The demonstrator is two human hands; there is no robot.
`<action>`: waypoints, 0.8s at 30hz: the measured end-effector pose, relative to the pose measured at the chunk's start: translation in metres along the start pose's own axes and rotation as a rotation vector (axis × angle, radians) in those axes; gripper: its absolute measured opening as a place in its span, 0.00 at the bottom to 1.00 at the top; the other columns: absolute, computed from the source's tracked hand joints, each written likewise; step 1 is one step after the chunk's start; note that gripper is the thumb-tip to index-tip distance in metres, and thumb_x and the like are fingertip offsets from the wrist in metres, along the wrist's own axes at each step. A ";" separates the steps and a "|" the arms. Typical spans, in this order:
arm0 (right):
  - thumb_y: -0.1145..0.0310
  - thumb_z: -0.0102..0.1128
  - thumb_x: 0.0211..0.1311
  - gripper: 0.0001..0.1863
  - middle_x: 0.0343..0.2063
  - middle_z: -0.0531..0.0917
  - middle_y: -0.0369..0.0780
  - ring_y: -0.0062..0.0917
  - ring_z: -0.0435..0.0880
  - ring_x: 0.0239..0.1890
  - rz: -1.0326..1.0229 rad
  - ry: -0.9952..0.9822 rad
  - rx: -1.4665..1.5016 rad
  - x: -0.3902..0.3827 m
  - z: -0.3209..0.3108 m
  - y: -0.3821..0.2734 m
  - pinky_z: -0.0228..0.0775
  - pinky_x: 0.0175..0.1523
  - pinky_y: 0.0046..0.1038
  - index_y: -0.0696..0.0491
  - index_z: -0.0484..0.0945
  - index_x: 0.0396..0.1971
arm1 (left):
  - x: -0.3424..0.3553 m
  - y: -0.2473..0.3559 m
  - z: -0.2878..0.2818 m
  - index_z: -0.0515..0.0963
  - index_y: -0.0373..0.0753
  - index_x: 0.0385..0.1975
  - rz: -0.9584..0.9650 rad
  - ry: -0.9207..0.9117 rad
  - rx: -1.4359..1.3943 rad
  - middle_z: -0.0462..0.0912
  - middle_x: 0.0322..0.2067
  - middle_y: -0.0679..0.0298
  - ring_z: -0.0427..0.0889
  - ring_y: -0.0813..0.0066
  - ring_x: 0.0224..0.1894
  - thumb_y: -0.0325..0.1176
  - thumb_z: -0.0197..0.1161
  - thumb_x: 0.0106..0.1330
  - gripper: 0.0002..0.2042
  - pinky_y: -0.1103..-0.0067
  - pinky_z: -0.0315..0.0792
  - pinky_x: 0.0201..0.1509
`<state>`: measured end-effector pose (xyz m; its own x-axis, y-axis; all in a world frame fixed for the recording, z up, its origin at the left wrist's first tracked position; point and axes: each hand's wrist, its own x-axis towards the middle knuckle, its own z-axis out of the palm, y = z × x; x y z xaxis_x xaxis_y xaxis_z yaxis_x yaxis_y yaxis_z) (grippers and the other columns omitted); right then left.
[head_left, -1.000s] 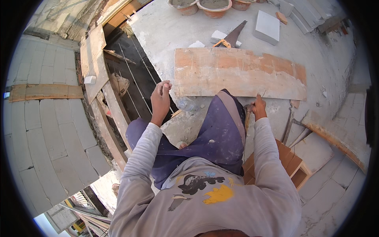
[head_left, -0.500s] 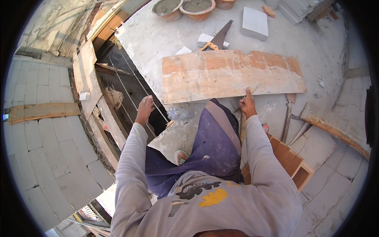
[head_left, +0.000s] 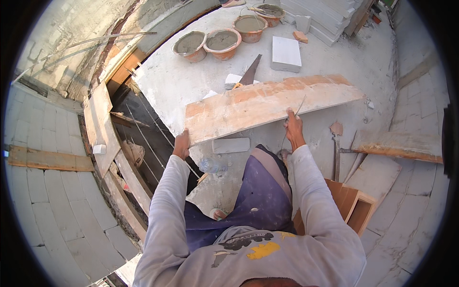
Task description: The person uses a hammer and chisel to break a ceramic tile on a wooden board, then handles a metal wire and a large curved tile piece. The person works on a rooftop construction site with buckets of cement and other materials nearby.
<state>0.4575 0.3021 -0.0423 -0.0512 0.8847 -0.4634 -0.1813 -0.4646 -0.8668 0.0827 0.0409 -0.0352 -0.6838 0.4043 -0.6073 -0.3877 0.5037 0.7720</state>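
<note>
A long plywood board (head_left: 267, 103), smeared with pale dried mortar, is tilted up in front of me. My left hand (head_left: 181, 145) is closed on its near left corner. On its near edge, right of the middle, my right hand (head_left: 294, 130) is closed too, with a thin wire-like strip (head_left: 301, 104) sticking up past the fingers. A pale rectangular block (head_left: 231, 145) lies under the near edge. Close to my left hand is a clear plastic bottle (head_left: 212, 166). Beyond the board a handsaw (head_left: 250, 71) rests against a white block piece (head_left: 232, 80).
Several mortar buckets (head_left: 223, 41) stand at the back, near a white block (head_left: 286, 53). An opening in the floor (head_left: 143, 129) with metal rods is at my left. A wooden box (head_left: 351, 205), a long-handled tool (head_left: 336, 148) and a plank (head_left: 397, 147) are on the right.
The board has been lifted and tilted, its near left end now in my left hand, which was open before. The block beneath has come into sight. The view has shifted, showing more buckets.
</note>
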 end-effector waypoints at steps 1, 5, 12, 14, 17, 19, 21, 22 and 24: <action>0.54 0.64 0.66 0.17 0.21 0.67 0.29 0.16 0.64 0.21 -0.023 0.014 -0.036 -0.004 0.011 -0.015 0.61 0.26 0.23 0.55 0.76 0.35 | -0.004 -0.001 -0.004 0.70 0.21 0.56 -0.007 0.019 -0.060 0.81 0.47 0.50 0.83 0.63 0.42 0.48 0.52 0.76 0.28 0.71 0.76 0.45; 0.54 0.63 0.67 0.17 0.23 0.70 0.30 0.15 0.65 0.24 -0.202 -0.122 -0.085 -0.046 0.074 -0.081 0.62 0.28 0.24 0.55 0.77 0.34 | -0.002 -0.035 -0.039 0.71 0.27 0.58 0.006 -0.047 -0.324 0.81 0.48 0.54 0.84 0.66 0.43 0.46 0.50 0.78 0.24 0.69 0.77 0.45; 0.60 0.57 0.73 0.17 0.32 0.80 0.36 0.19 0.73 0.31 -0.622 -0.371 -0.139 -0.137 0.177 -0.172 0.69 0.37 0.27 0.62 0.79 0.41 | -0.030 -0.047 -0.060 0.70 0.32 0.62 0.276 0.053 -0.477 0.79 0.54 0.57 0.79 0.65 0.51 0.52 0.45 0.79 0.28 0.68 0.69 0.60; 0.61 0.55 0.75 0.20 0.38 0.83 0.41 0.24 0.79 0.36 -0.860 -0.380 -0.144 -0.164 0.208 -0.190 0.74 0.42 0.30 0.67 0.79 0.47 | -0.035 -0.023 -0.072 0.63 0.28 0.68 0.312 0.013 -0.154 0.75 0.61 0.50 0.74 0.59 0.63 0.53 0.47 0.77 0.33 0.69 0.65 0.67; 0.61 0.55 0.75 0.21 0.41 0.86 0.44 0.27 0.83 0.38 -0.974 -0.331 -0.099 -0.207 0.231 -0.215 0.76 0.43 0.30 0.68 0.79 0.49 | -0.072 0.064 -0.067 0.55 0.28 0.72 0.489 0.306 0.489 0.68 0.64 0.34 0.69 0.46 0.68 0.50 0.61 0.70 0.40 0.66 0.65 0.70; 0.61 0.55 0.74 0.21 0.41 0.86 0.46 0.29 0.85 0.37 -1.108 -0.285 -0.229 -0.214 0.233 -0.208 0.76 0.44 0.31 0.66 0.79 0.49 | -0.145 0.158 -0.054 0.54 0.31 0.73 0.770 0.085 0.168 0.64 0.67 0.38 0.69 0.49 0.68 0.52 0.58 0.73 0.39 0.65 0.66 0.69; 0.62 0.57 0.73 0.19 0.39 0.86 0.47 0.32 0.86 0.35 -1.265 -0.249 -0.330 -0.233 0.239 -0.200 0.76 0.43 0.33 0.65 0.79 0.49 | -0.239 0.245 -0.061 0.53 0.31 0.73 1.092 -0.063 0.090 0.61 0.69 0.41 0.65 0.51 0.71 0.54 0.55 0.74 0.39 0.65 0.64 0.71; 0.63 0.58 0.71 0.18 0.37 0.86 0.47 0.34 0.86 0.34 -1.357 -0.243 -0.369 -0.241 0.242 -0.185 0.76 0.42 0.34 0.63 0.80 0.50 | -0.281 0.276 -0.066 0.49 0.31 0.74 1.232 -0.124 0.033 0.60 0.70 0.41 0.63 0.49 0.72 0.57 0.54 0.73 0.42 0.64 0.64 0.72; 0.66 0.62 0.68 0.16 0.33 0.85 0.48 0.39 0.85 0.32 -1.547 -0.240 -0.450 -0.237 0.239 -0.155 0.75 0.38 0.35 0.61 0.80 0.50 | -0.346 0.321 -0.068 0.45 0.29 0.74 1.392 -0.157 -0.037 0.58 0.70 0.38 0.63 0.45 0.72 0.64 0.58 0.67 0.51 0.62 0.63 0.72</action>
<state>0.2627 0.1741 0.2463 -0.2543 0.4573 0.8522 0.0809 0.8881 -0.4525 0.1526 0.0107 0.4356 -0.4411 0.6306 0.6386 0.5251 -0.3956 0.7535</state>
